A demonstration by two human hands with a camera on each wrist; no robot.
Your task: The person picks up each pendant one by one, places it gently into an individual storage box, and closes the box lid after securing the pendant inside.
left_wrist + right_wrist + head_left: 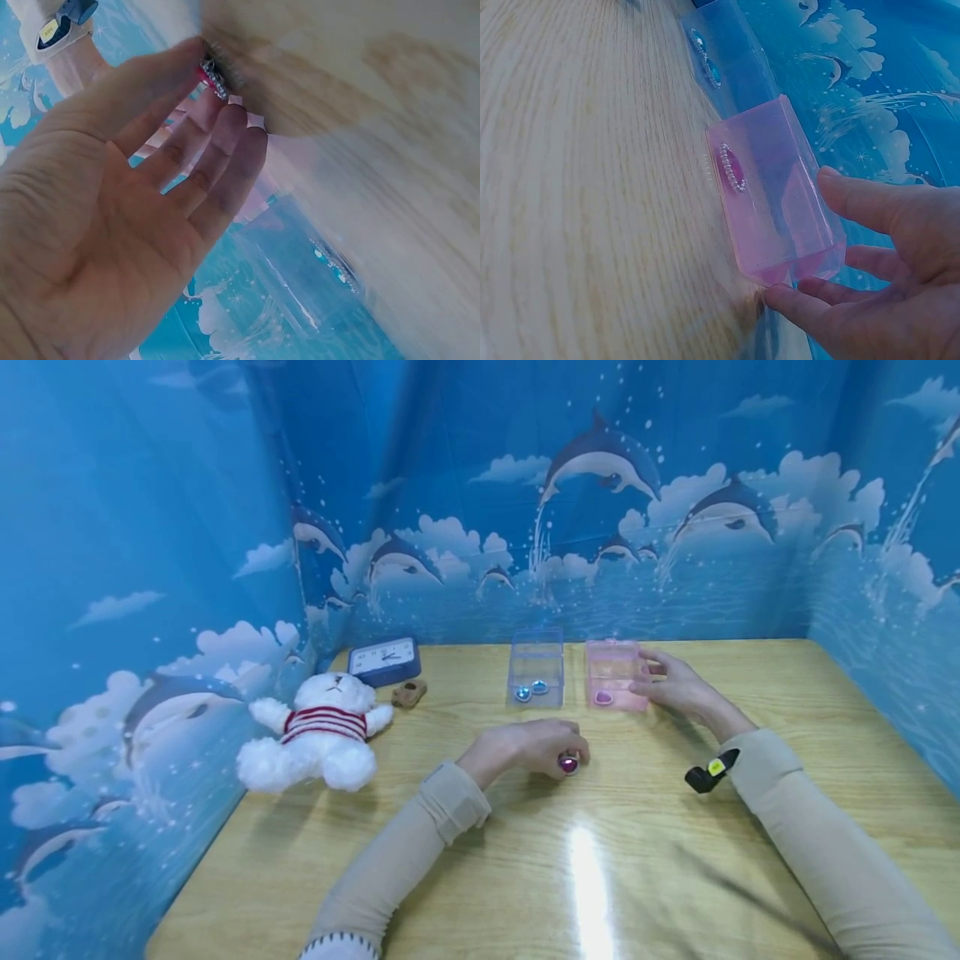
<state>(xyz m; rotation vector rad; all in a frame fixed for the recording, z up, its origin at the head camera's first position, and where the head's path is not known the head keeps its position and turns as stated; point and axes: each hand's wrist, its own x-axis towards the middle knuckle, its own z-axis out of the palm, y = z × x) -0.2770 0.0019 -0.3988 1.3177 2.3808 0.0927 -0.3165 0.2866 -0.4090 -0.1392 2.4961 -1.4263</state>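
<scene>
My left hand [536, 747] pinches a dark pink gem [568, 764] between thumb and fingers, low over the table in front of the boxes; its jewelled edge [214, 75] shows at the fingertips in the left wrist view. An open pink box [617, 670] holds one pink gem [603, 697]. At its right side is my right hand [678, 687], thumb and fingers spread around the box end [780, 210] without curling tight. Left of it stands an open blue box [536, 670] with two blue gems [522, 693] inside.
A white plush bear [326, 731] in a striped shirt lies at the left. Behind it are a blue clock [384, 662] and a small brown object [408, 693]. A dolphin-print curtain [465, 527] borders the wooden table [525, 877].
</scene>
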